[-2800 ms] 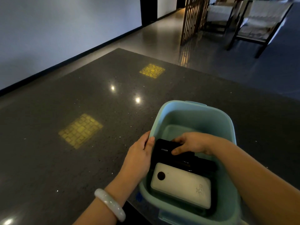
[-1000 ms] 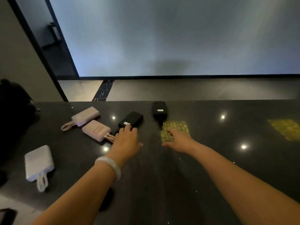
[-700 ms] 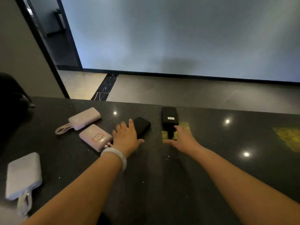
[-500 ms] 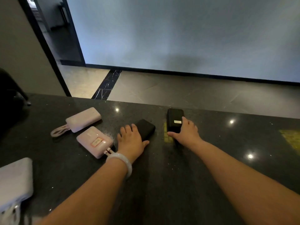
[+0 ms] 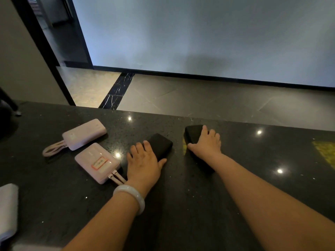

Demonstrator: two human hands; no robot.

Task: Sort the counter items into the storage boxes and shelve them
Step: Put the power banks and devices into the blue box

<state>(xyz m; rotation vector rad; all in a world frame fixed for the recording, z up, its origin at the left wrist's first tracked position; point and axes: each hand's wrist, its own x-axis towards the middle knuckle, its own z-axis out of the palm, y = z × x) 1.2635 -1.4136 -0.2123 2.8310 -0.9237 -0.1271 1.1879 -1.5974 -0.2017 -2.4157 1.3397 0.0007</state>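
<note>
Two black power banks lie on the dark stone counter (image 5: 181, 205). My left hand (image 5: 143, 163) lies over the near end of the left black power bank (image 5: 162, 144), thumb along its right side and fingers over its left. My right hand (image 5: 206, 144) grips the right black power bank (image 5: 193, 134), thumb on its near side and fingers over its top; that bank looks tilted up. Two pink power banks with looped cords sit to the left, one further back (image 5: 84, 134) and one nearer (image 5: 97, 163). No storage box is in view.
A white power bank (image 5: 7, 211) lies at the left edge of the counter. A dark object (image 5: 6, 122) stands at the far left. The counter's far edge runs just beyond the power banks, with tiled floor (image 5: 199, 98) and a wall behind it.
The view turned from the blue box to this stretch of counter. Both hands reached forward and closed over the two black power banks; the right one now looks tipped up.
</note>
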